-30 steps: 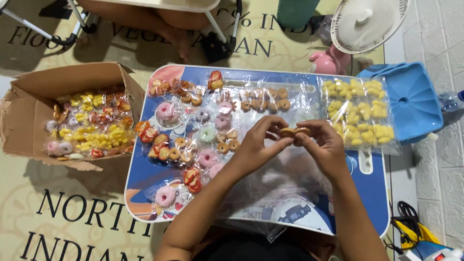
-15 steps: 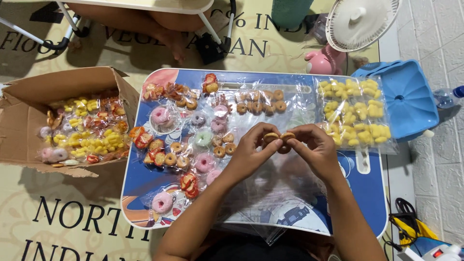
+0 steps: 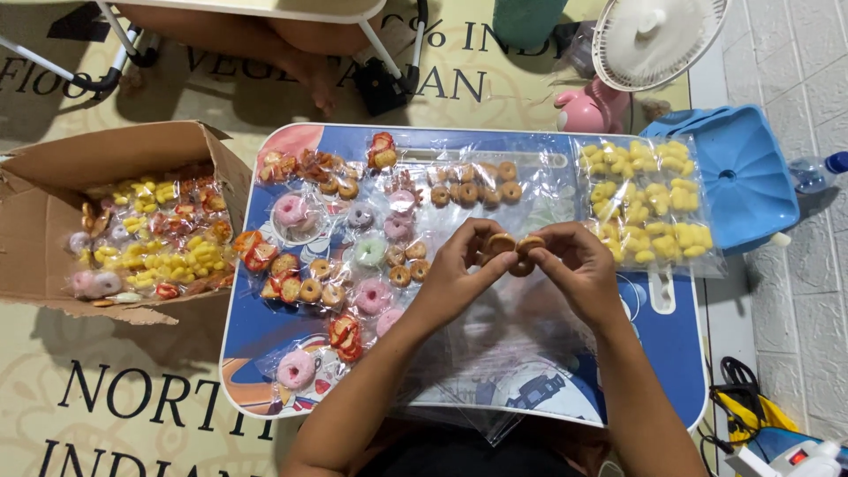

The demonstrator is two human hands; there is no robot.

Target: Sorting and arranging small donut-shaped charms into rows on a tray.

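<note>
Small brown ring charms [image 3: 515, 247] sit pinched between the fingertips of both hands above the middle of the blue surface [image 3: 671, 353]. The left hand [image 3: 459, 269] closes on one ring, the right hand [image 3: 574, 269] on another, the pieces touching. Clear plastic bags [image 3: 495, 353] lie under the wrists. Pink and brown doughnut charms [image 3: 371, 256] spread to the left, a bag of yellow pieces [image 3: 649, 203] far right, and a cardboard box [image 3: 115, 159] of charms sits left on the floor.

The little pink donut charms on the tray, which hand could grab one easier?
Probably the left hand. The pink donut charms lie on the blue tray just beside it, while the right hand sits on the far side, nearer the bag of yellow pieces. Both hands pinch small brown rings.
</note>
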